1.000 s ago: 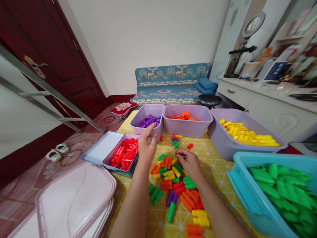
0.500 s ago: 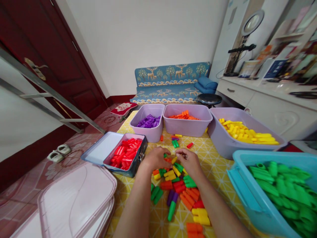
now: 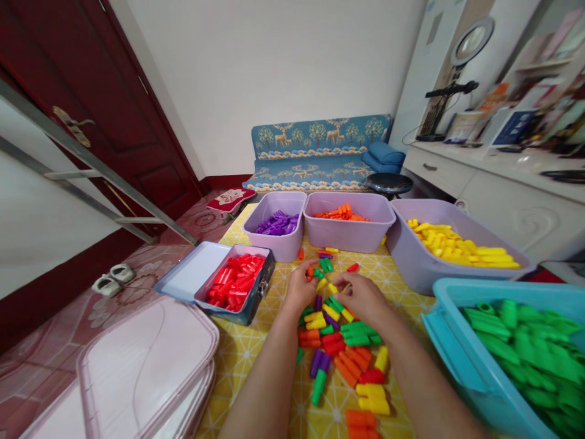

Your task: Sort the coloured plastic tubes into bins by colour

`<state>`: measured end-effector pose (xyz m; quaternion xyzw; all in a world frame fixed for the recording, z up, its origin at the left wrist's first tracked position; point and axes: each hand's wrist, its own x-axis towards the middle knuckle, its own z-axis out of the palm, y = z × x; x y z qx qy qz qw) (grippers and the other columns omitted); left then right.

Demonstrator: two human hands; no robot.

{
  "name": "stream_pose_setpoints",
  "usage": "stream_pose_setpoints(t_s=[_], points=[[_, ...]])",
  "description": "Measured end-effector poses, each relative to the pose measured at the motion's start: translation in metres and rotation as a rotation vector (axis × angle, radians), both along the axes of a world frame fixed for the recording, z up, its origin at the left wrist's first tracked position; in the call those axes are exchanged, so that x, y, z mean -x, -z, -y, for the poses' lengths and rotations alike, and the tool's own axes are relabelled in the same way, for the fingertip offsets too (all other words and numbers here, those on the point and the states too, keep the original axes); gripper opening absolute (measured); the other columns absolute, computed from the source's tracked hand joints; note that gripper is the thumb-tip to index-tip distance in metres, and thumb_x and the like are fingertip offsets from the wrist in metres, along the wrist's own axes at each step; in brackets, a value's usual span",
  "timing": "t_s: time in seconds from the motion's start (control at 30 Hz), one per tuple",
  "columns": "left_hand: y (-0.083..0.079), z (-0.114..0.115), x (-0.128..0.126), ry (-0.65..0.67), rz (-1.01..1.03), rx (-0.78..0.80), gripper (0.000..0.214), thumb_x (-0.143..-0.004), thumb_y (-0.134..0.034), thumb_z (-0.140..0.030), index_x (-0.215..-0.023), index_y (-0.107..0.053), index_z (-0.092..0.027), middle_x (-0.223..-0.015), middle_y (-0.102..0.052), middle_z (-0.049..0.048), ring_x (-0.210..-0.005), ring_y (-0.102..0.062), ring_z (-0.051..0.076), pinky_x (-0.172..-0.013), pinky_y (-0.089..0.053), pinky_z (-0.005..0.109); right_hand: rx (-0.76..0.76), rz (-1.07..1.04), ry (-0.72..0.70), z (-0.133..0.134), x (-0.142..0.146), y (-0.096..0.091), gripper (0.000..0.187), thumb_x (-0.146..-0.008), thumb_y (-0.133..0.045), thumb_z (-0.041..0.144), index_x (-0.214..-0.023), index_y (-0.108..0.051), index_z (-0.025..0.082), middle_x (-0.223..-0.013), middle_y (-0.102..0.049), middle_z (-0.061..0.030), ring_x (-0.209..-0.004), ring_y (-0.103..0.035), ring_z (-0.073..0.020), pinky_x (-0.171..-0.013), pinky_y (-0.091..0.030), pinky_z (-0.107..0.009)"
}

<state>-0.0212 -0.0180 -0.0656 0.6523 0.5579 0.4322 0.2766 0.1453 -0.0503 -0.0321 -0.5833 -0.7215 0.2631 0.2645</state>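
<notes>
Head view: left hand [image 3: 302,288] curled at an orange piece [image 3: 310,272], right hand [image 3: 364,296] beside a yellow piece [image 3: 333,288]; grip of either, cannot tell. Mixed pieces [image 3: 359,333] lie on yellow tablecloth [image 3: 242,347], between forearms.

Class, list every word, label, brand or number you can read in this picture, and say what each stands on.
None can be read.
Blue-and-white box on the white dresser: markings too blurred.
Pale container beside it: too blurred.
Coloured pieces and bins: no legible lettering.
</notes>
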Motion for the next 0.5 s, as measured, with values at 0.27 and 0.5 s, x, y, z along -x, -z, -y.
stream_pose_setpoints(t_s=[0.27, 0.5], points=[[-0.008, 0.005, 0.001, 0.005, -0.016, 0.045, 0.025, -0.076, -0.063, -0.018, -0.1, -0.07, -0.015, -0.078, -0.068, 0.0032, -0.07, -0.057, 0.014, -0.07, -0.044, 0.025, 0.033, 0.473, -0.182, 0.023, 0.015, -0.016, 0.05, -0.063, -0.072, 0.023, -0.112, -0.062, 0.029, -0.109, -0.061, -0.0054, -0.092, -0.062, -0.0232, -0.072, -0.039, -0.029], [-0.01, 0.006, 0.001, 0.007, -0.024, 0.055, 0.024, -0.079, -0.06, -0.025, -0.097, -0.071, -0.014, -0.07, -0.065, 0.0018, -0.064, -0.055, 0.014, -0.064, -0.043, 0.024, 0.057, 0.389, -0.102, 0.014, 0.018, -0.008, 0.035, -0.063, -0.073, 0.026, -0.097, -0.067, 0.025, -0.093, -0.066, -0.0031, -0.088, -0.062, -0.0213, -0.071, -0.038, -0.028]])
